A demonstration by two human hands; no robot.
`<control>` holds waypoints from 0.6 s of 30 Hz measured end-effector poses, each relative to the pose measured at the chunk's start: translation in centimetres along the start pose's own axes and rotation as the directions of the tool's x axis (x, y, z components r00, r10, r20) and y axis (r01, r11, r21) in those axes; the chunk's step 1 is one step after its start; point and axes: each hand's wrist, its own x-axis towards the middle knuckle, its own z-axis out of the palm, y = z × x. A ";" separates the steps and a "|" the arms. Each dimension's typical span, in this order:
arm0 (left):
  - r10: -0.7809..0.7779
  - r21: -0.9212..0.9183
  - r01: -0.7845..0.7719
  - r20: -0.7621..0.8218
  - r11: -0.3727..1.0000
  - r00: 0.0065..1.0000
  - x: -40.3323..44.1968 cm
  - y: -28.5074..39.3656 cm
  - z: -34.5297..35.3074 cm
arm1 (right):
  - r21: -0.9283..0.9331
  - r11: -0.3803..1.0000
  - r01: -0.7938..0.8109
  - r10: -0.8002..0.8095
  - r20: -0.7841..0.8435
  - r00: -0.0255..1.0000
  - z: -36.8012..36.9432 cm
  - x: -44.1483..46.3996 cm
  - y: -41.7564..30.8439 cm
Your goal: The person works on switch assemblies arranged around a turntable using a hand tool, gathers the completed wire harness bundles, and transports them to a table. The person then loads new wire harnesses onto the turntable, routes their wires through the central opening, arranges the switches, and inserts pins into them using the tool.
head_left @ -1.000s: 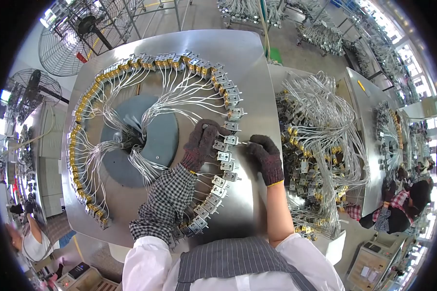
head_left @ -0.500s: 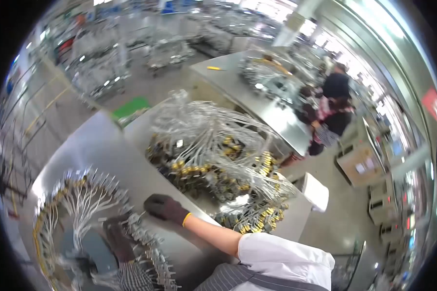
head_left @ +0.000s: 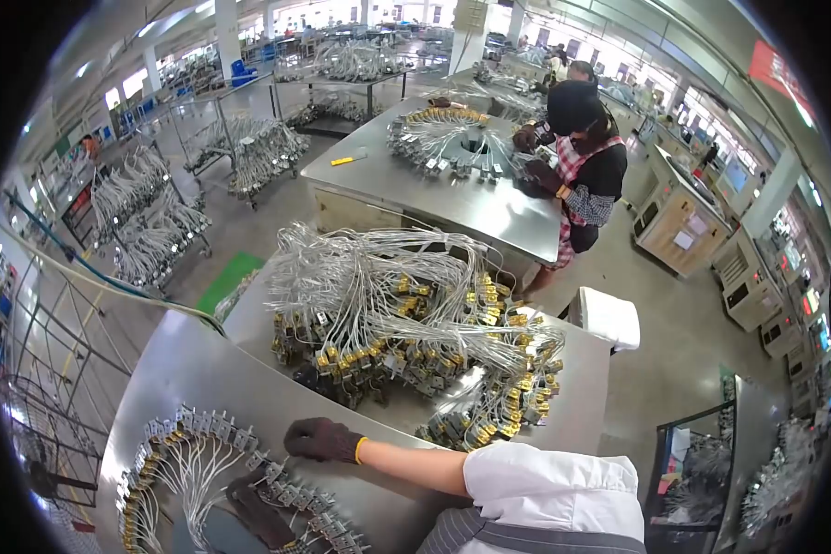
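Observation:
A curved row of small metal parts with white wires (head_left: pixel 194 475) lies on the steel table at lower left. My left hand (head_left: pixel 260 517), in a dark glove with a striped cuff, lies over the inner side of this row, its fingers looking stretched out. Just outside the row, my right hand (head_left: pixel 323 439) rests on the tabletop in a dark glove with a yellow edge. Its fingers are curled in, and what they may hold is hidden. Beyond it lies a big heap of wired metal and yellow parts (head_left: pixel 406 323).
A co-worker (head_left: pixel 586 157) bends over another steel table (head_left: pixel 517 222) with a similar ring of wired parts (head_left: pixel 452 143). A yellow-handled tool (head_left: pixel 348 160) lies there. A white-topped stool (head_left: pixel 609 319) stands at right; racks of wires (head_left: pixel 263 152) stand at left.
The view has tilted up and steadied, so the row and my left hand sit lower in view. My right hand stays on the tabletop beside the row.

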 end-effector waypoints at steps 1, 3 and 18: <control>-0.005 0.001 0.005 0.001 1.000 1.000 0.1 0.2 0.3 | -0.001 0.996 -0.094 0.094 0.034 0.995 -0.1 0.1 -0.3; -0.014 0.000 0.014 -0.004 1.000 1.000 0.0 0.7 0.6 | 0.007 0.998 -0.059 0.059 0.021 0.998 0.1 0.5 0.1; 0.039 0.025 -0.039 -0.007 0.999 0.999 -0.4 0.9 0.9 | -0.159 0.984 0.076 -0.080 -0.022 0.997 -0.3 2.6 4.1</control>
